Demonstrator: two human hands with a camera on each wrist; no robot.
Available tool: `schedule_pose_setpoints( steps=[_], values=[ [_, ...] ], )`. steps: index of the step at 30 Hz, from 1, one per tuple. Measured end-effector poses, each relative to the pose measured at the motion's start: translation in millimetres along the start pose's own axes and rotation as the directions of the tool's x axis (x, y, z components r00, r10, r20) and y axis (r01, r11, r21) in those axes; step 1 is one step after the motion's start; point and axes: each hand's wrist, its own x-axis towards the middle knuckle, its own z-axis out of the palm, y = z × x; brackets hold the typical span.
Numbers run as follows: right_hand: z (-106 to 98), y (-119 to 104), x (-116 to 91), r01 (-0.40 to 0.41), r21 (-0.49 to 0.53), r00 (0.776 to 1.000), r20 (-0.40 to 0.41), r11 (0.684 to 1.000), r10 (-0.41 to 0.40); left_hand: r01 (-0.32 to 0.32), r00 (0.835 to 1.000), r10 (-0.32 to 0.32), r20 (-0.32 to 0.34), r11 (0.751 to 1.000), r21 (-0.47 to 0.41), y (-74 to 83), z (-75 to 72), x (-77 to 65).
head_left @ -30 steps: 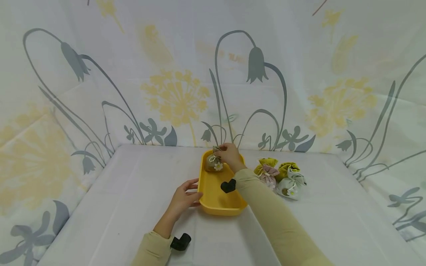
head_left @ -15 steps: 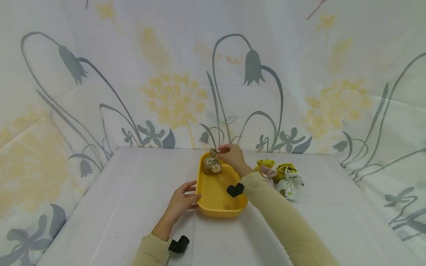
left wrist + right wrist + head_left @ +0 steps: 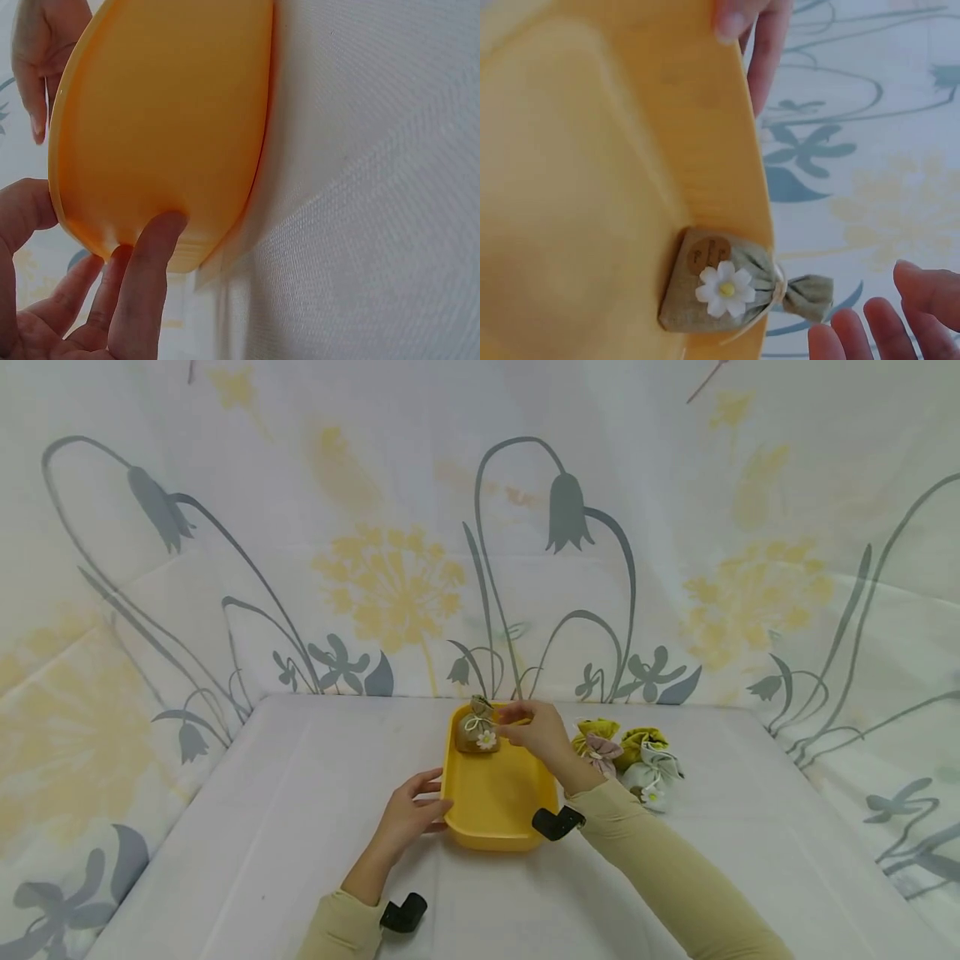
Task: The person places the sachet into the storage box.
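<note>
My left hand (image 3: 410,812) grips the side of a yellow plastic tray (image 3: 495,793), thumb over the rim and fingers along the outer wall in the left wrist view. In the tray's far left corner stands an olive-brown drawstring sachet (image 3: 477,733), leaning on the wall. A white daisy (image 3: 726,289), a round brown tag and a pale cord decorate it in the right wrist view. My right hand (image 3: 536,731) hovers over the tray's far right part, just right of the sachet. Its fingers are loosely bent, holding nothing, apart from the sachet's gathered neck in the right wrist view.
Right of the tray sit several more sachets: a pink one (image 3: 602,753) and a pale grey-green one (image 3: 654,775), with yellow-green ones (image 3: 643,745) behind. White cloth (image 3: 300,827) covers the table. A flower-printed fabric backdrop (image 3: 405,568) rises behind it.
My right hand has let go of the olive-brown sachet's neck and drawn back to the right. The sachet stays in the tray's corner. My left hand keeps its grip on the tray.
</note>
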Motion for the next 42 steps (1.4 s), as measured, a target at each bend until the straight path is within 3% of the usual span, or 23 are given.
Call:
schedule_pose_setpoints(
  steps=[11,19,24,30,42],
  values=[
    [-10.5,5.8,-35.5,0.017,-0.004,1.000,-0.003,1.000,-0.017,0.009,1.000,-0.009,-0.009,1.000,-0.003,1.7,1.3,-1.2],
    [-25.5,12.6,-58.9,0.036,-0.109,0.998,-0.044,0.993,-0.041,0.019,1.000,-0.018,-0.020,1.000,0.011,-1.1,1.1,1.8],
    [-36.9,18.4,-73.4,0.034,-0.099,0.996,-0.073,0.995,-0.041,0.021,1.000,-0.020,-0.019,1.000,0.014,-0.4,1.3,1.6],
    [-51.9,30.9,-85.7,0.036,-0.051,0.994,-0.100,0.998,-0.041,0.018,1.000,-0.018,-0.010,1.000,0.011,0.1,1.2,0.6],
    [-82.4,53.3,-106.8,0.040,-0.118,0.983,-0.175,0.992,-0.061,0.018,1.000,-0.018,-0.021,1.000,0.021,3.2,0.7,-1.3]
  ],
)
